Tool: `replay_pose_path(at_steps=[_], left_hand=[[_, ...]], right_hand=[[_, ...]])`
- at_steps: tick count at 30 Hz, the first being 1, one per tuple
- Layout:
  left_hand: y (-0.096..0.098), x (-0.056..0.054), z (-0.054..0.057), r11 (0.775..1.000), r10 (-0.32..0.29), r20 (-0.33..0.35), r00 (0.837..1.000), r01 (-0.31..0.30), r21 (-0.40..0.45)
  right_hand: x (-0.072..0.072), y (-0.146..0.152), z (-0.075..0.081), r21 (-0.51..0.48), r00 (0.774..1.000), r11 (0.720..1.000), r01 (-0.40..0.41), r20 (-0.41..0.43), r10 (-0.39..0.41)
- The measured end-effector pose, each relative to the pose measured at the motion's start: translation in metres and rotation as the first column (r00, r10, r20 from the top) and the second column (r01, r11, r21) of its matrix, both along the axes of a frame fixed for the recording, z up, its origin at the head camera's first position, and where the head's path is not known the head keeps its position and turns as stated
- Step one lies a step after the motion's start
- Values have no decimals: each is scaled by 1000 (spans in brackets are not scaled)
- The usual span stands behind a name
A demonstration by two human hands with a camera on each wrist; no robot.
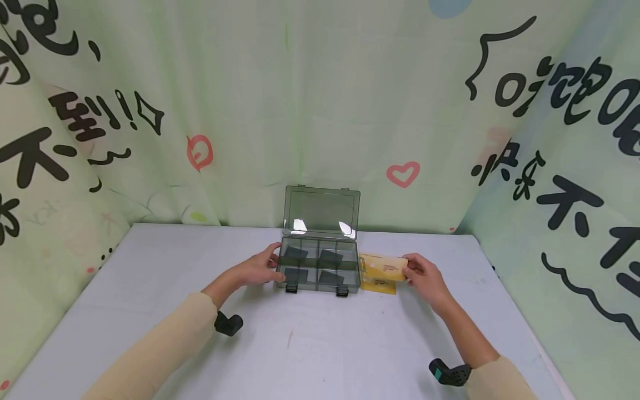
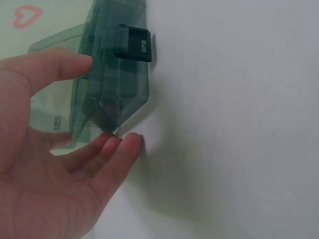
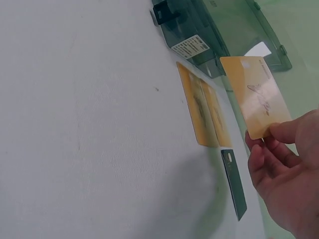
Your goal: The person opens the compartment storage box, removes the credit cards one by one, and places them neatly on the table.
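An open, see-through grey-green plastic compartment box (image 1: pixel 318 284) sits on the table, its lid (image 1: pixel 322 211) raised at the back. Dark flat pieces (image 1: pixel 296 275) lie in its compartments. My left hand (image 1: pixel 257 269) holds the box's left end, thumb at the front corner and fingers farther back along the side. Between thumb and fingers, my right hand (image 1: pixel 425 279) pinches a yellow card (image 3: pixel 255 97), tilted up above the table just right of the box. Below it, yellow cards (image 3: pixel 197 107) lie flat beside the box; the held card partly hides them in the head view.
A dark green card (image 3: pixel 234 184) lies near the yellow ones, seen only in the right wrist view. The white table (image 1: pixel 320 344) ends at a printed curtain (image 1: pixel 250 111) behind the box. Two black latches (image 1: pixel 342 290) hang at the box's front.
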State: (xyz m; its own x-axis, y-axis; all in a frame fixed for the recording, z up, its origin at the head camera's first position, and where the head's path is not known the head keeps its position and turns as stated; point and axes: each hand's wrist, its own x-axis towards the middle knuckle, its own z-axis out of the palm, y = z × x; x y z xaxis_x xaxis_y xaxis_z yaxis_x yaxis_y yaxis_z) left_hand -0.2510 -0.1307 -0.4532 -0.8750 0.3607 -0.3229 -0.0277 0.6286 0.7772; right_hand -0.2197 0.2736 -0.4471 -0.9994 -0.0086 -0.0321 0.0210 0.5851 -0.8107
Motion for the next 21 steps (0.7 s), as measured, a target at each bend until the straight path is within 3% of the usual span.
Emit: replay_pose_path(at_steps=[6, 14, 21], left_hand=[[0, 0, 0, 1000, -2, -2, 1000, 2, 0], [0, -1, 0, 1000, 5, 5, 1000, -5, -6], [0, -1, 0, 1000, 4, 4, 1000, -4, -3]], right_hand=[[5, 8, 1, -11, 1000, 1000, 20, 10, -20], [6, 22, -2, 43, 992, 995, 87, 83, -90], [12, 32, 0, 72, 988, 992, 99, 108, -107]])
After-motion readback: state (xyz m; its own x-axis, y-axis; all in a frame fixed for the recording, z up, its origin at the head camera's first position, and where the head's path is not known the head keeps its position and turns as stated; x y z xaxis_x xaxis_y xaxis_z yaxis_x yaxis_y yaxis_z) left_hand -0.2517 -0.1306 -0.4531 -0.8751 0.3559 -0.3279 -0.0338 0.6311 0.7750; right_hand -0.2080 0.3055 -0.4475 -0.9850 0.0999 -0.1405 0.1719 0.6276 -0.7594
